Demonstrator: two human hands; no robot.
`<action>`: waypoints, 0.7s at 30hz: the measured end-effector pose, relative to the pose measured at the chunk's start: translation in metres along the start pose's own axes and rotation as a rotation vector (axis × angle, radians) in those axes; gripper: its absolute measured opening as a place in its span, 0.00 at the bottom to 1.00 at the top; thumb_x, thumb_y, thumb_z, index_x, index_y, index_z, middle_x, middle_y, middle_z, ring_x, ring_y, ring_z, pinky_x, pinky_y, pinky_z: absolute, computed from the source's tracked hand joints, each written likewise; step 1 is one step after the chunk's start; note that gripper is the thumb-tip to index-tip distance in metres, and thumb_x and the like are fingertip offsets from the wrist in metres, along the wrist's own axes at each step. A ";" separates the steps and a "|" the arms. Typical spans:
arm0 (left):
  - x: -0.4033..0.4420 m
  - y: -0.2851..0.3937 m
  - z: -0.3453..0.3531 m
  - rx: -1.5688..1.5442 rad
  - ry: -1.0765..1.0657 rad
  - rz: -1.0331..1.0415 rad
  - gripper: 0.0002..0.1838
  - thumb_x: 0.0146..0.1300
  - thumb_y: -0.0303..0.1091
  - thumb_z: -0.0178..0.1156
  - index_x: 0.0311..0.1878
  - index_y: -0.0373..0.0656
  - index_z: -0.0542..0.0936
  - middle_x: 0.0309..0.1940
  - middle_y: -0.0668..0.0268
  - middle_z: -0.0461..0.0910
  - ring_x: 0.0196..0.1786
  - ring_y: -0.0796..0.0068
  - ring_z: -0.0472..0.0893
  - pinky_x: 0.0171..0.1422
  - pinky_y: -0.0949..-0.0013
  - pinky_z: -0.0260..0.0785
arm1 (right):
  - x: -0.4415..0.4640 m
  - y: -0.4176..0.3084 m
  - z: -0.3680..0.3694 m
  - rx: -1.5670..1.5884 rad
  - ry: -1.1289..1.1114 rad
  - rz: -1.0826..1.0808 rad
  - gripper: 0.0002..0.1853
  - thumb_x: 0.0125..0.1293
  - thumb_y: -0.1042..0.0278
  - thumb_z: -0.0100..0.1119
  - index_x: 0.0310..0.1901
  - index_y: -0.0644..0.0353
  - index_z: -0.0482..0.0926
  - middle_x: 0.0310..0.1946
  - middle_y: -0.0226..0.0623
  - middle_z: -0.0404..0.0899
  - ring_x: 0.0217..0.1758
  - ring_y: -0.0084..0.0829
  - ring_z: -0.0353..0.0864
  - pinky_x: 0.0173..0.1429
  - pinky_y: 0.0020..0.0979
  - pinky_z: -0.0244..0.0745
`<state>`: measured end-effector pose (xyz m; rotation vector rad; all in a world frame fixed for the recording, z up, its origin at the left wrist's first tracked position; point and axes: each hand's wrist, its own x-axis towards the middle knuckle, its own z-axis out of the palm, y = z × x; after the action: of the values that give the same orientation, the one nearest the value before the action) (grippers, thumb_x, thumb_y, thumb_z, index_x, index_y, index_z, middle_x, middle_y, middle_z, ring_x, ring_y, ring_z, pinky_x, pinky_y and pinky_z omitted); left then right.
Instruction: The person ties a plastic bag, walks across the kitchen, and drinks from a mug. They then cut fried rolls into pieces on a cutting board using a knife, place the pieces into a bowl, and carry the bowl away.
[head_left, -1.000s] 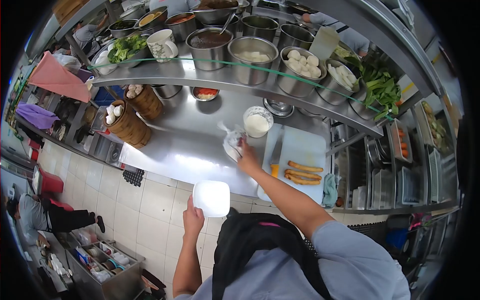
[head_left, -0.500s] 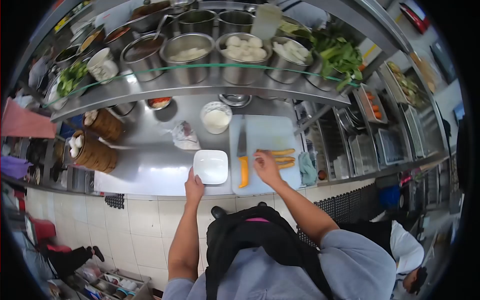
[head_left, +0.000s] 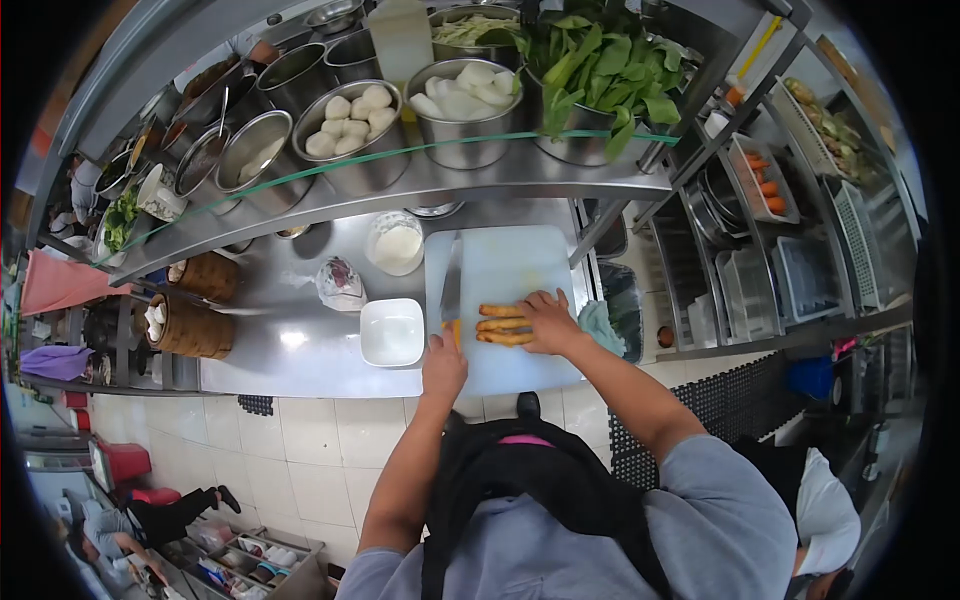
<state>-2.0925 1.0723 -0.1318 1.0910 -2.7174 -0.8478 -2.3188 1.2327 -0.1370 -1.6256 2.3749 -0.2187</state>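
My left hand (head_left: 445,368) is closed around the orange handle (head_left: 457,328) of a kitchen knife (head_left: 452,280), whose blade lies flat on the pale cutting board (head_left: 500,375) and points away from me. Golden-brown fried dough sticks (head_left: 503,324) lie side by side across the board, right of the knife. Over their right ends rests my right hand (head_left: 550,324), gripping them with the thumb on the near side and the fingers on the far side; those ends are hidden beneath it. Left of the board stands a white square bowl (head_left: 392,333) with nothing in it.
A bowl of white powder or paste (head_left: 397,247) and a tied plastic bag (head_left: 340,285) stand behind the square bowl. Bamboo steamers (head_left: 195,325) are at left, a green cloth (head_left: 600,328) at right. Overhead, a glass-edged shelf (head_left: 430,180) carries metal pots and leafy greens (head_left: 605,75).
My left hand has let go of the white bowl and taken the knife handle. My right hand has settled over the dough sticks, which lie closer together. The view has shifted to the right.
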 end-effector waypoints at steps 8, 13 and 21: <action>-0.055 0.001 -0.021 -0.084 0.019 -0.134 0.34 0.65 0.33 0.60 0.75 0.44 0.63 0.54 0.38 0.77 0.55 0.33 0.78 0.60 0.41 0.73 | 0.034 -0.012 0.016 0.106 0.055 -0.115 0.47 0.44 0.43 0.79 0.67 0.56 0.75 0.59 0.37 0.71 0.70 0.40 0.66 0.78 0.68 0.45; -0.092 0.000 -0.005 -0.204 0.093 -0.180 0.25 0.76 0.39 0.54 0.71 0.41 0.68 0.48 0.36 0.81 0.53 0.32 0.80 0.59 0.43 0.74 | 0.038 -0.028 -0.004 0.060 -0.018 -0.089 0.49 0.44 0.41 0.80 0.68 0.55 0.74 0.60 0.36 0.71 0.71 0.39 0.66 0.79 0.67 0.45; -0.107 0.016 0.005 -0.295 0.106 -0.230 0.24 0.77 0.39 0.53 0.70 0.39 0.69 0.52 0.37 0.82 0.56 0.34 0.81 0.58 0.47 0.75 | 0.029 -0.017 -0.009 0.125 -0.082 -0.076 0.52 0.44 0.37 0.80 0.70 0.54 0.73 0.65 0.38 0.70 0.75 0.44 0.63 0.76 0.64 0.52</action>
<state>-2.0245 1.1557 -0.1152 1.3498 -2.3165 -1.1429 -2.3164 1.1998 -0.1276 -1.6359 2.1953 -0.3026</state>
